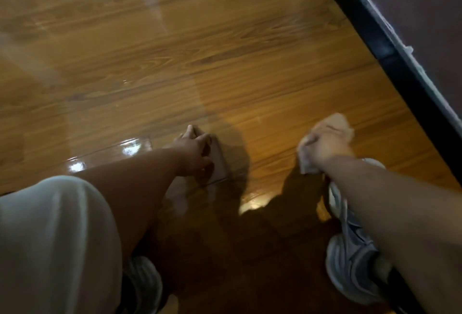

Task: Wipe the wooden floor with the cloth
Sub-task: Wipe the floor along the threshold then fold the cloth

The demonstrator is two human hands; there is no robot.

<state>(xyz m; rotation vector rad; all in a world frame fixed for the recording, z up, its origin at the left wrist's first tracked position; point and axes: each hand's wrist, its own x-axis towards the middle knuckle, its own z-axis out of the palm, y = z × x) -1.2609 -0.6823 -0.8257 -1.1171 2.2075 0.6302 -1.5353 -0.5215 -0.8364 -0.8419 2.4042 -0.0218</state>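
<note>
The cloth (pixel 336 125), a pale pinkish rag, sits in the right middle of the frame, bunched under the right hand (pixel 325 147) and down against the wooden floor (pixel 175 51). The fingers (pixel 312 142) of that hand are curled over it in a closed grip. One lump of fabric pokes out beyond the knuckles toward the top of the frame, and another fold shows below the hand on its left side.

The left hand (pixel 193 150) is near the frame's centre, well apart from the cloth, with its fingers (pixel 190 130) spread and their tips on the boards. Just beside and partly under it lies a pale rectangular patch (pixel 220 163) (whether a flat object or only glare off the varnish, I cannot tell).

The floor is glossy, with bright reflections left of the left forearm and a dark shadow pooled across the lower middle. A dark strip (pixel 370 26) runs diagonally down the upper right, close to the cloth, and a purple-grey surface (pixel 425 1) lies beyond it.

A knee in pale fabric (pixel 50 238) fills the lower left, with a grey shoe (pixel 143 286) below it. A second grey shoe (pixel 350 263) is at the lower right, partly covered by the right forearm.
</note>
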